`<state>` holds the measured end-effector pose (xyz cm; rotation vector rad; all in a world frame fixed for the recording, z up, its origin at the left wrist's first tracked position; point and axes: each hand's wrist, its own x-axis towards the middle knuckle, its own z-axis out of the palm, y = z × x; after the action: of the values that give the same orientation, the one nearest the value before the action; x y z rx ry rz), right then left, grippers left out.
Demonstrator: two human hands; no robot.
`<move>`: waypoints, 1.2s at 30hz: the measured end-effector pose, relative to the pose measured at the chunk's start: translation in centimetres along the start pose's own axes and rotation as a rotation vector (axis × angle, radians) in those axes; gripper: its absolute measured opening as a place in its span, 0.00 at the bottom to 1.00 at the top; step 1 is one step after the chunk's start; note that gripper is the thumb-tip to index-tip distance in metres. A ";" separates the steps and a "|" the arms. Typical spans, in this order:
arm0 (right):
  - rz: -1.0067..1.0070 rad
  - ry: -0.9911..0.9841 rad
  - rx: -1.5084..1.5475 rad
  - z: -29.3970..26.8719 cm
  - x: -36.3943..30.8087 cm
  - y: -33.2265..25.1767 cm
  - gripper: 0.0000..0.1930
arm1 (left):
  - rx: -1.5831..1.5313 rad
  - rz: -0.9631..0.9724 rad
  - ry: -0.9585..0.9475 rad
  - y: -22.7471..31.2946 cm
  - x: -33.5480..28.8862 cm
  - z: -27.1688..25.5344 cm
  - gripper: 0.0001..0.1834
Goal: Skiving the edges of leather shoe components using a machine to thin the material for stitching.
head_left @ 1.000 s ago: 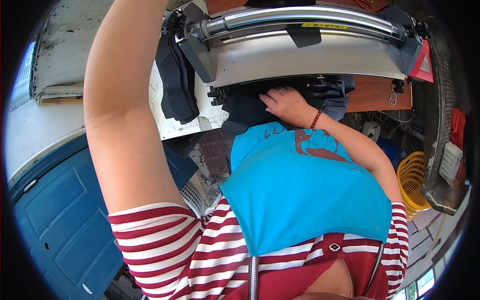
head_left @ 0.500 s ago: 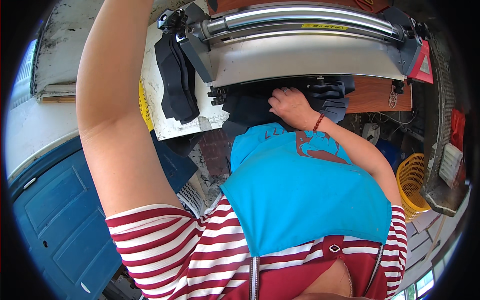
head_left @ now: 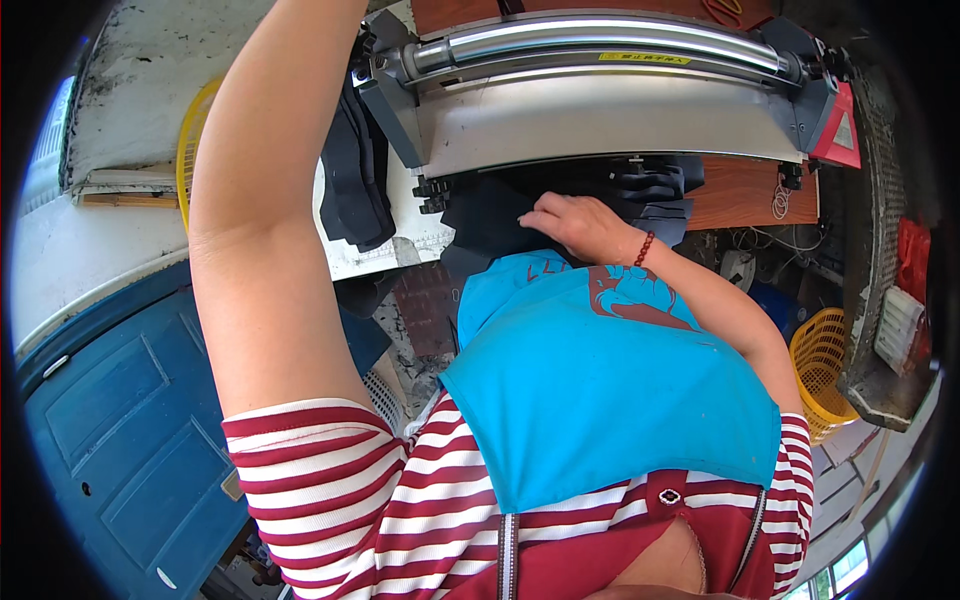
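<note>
My right hand [head_left: 580, 228] is low over a dark spread of thin black cut pieces [head_left: 490, 215], in front of the roller machine [head_left: 610, 105]. Its fingers are bent and drawn together, tips pointing left. What lies between them, if anything, is hidden against the black. A red bead bracelet circles the wrist. My left arm [head_left: 270, 180] reaches up past the top edge, its hand out of the picture. Beside that arm, a stack of black shaped pieces [head_left: 355, 180] lies on a white board [head_left: 400, 235].
The machine has a long metal roller above a sloping metal plate. Overlapping dark strips [head_left: 660, 185] rest at its right on a brown wooden top [head_left: 745, 185]. A yellow basket [head_left: 822, 375] stands low at right; another yellow basket rim [head_left: 187, 140] shows at left, above a blue cabinet [head_left: 120, 400].
My left arm has swung to the right, uncovering a yellow basket rim. My right hand has drawn slightly toward me, and its fingertips now point more to the left.
</note>
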<state>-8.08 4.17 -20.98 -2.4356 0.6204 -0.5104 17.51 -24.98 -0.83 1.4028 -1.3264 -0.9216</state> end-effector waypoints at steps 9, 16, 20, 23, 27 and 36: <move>-0.259 0.308 0.228 -13.0 0.9 -4.4 0.15 | 0.438 0.222 -0.088 -3.9 -3.2 4.2 0.12; 0.415 0.433 0.611 -11.2 -1.8 -1.0 0.11 | 0.837 0.138 -0.638 -5.7 -8.2 6.7 0.24; 0.588 0.398 0.637 -12.0 1.3 1.1 0.10 | 0.789 0.065 -0.643 -7.6 -8.3 7.5 0.30; 0.559 0.475 0.422 -12.6 3.3 3.1 0.09 | 0.754 -0.027 -0.670 -7.5 -7.5 8.3 0.32; 0.450 0.490 0.136 -13.0 3.0 4.1 0.10 | 0.672 -0.268 -0.652 -6.8 -5.9 8.6 0.18; 0.044 0.174 0.054 -4.4 -0.4 -1.1 0.11 | 0.315 -0.245 -0.216 -0.7 -1.9 5.5 0.09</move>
<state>-10.15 3.29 -16.98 -2.3375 0.7214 -0.7172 12.19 -23.91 -3.02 1.7772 -1.5343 -1.0846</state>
